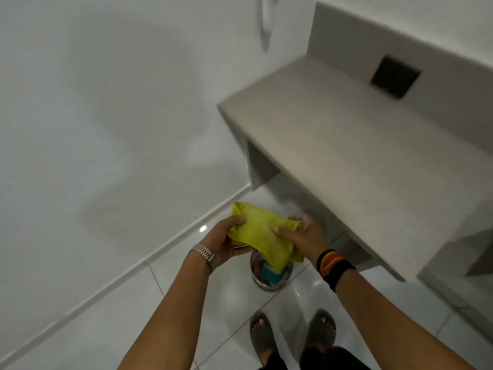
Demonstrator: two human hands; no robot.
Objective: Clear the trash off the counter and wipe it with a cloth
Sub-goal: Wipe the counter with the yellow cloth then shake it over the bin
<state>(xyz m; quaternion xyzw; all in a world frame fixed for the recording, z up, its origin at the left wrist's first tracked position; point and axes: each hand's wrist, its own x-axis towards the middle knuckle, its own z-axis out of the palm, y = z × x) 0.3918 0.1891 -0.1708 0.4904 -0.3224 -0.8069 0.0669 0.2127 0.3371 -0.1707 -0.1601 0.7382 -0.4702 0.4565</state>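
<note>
While both hands grip it, yellow cloth [260, 233] sits folded between them, above floor level. Left hand [226, 240] pinches cloth's left edge, thumb on top, fingers under. Right hand [304, 237] clamps right edge, thumb pressed on top. Directly below hands: small metal bin [270, 276] on tiled floor, w/ coloured wrappers inside. Table [346, 145] lies up and to right of right hand, well apart from cloth. Metal watch [204, 253] on left wrist; striped bands [332, 264] on right.
</note>
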